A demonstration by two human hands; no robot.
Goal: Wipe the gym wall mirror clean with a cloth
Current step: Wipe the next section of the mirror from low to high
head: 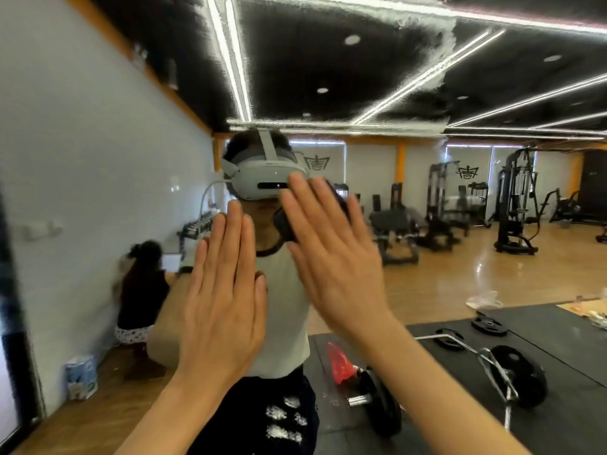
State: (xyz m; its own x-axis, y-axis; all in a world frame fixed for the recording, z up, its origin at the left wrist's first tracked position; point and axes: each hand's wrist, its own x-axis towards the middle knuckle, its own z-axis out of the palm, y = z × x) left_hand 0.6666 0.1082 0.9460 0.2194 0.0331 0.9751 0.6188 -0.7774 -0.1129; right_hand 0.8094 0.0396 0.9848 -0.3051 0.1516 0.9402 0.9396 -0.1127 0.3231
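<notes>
**Both Hands Flat Before the Mirror**

We raised our left hand (223,290) and right hand (331,257) with fingers straight, grasping nothing. The wall mirror (460,264) filled the view ahead; whether our palms touched it we could not tell. It reflected a dumbbell (377,402) and weight machines (515,205).
</notes>
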